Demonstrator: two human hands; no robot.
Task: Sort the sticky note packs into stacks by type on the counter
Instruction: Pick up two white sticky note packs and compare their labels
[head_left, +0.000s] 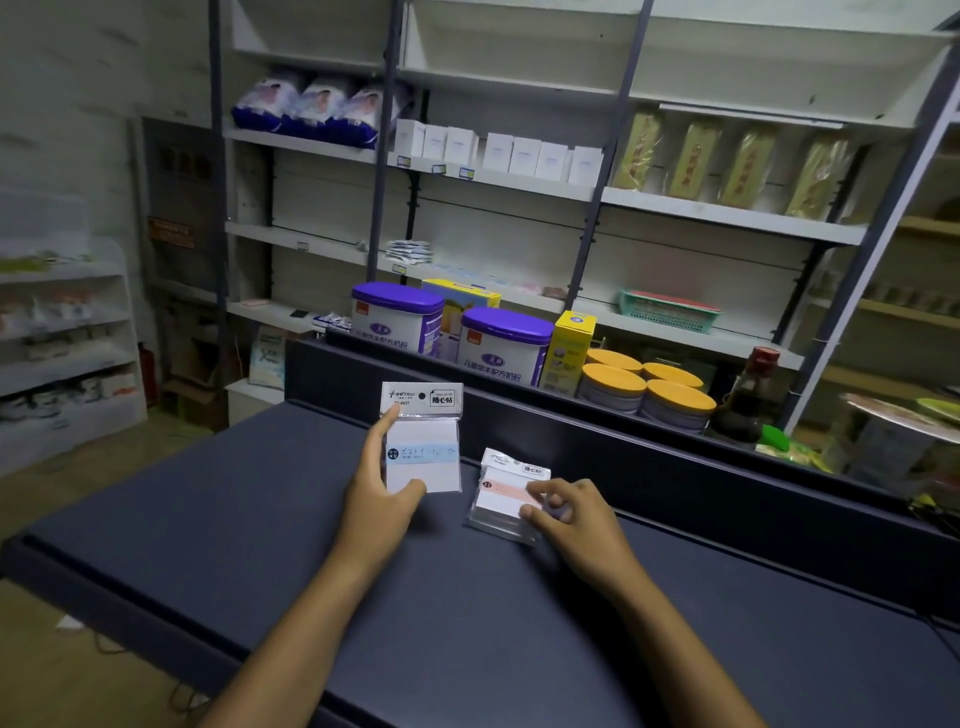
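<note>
Left hand (382, 488) held blue-banded plastic-wrapped note pack (423, 447) by edges; right hand (566, 512) pinched pink-banded pack stack (506, 499); packs looked light, stiff, slippery

**Two kinds of sticky note packs on the dark counter**

The blue-banded pack (423, 447) stands upright, facing the camera, its white header card on top and its clear wrapper catching light. Just right of it, apart, the pink-banded packs (506, 496) lie flat in a short stack on the counter (208, 519), header end pointing away, slightly skewed.
</note>
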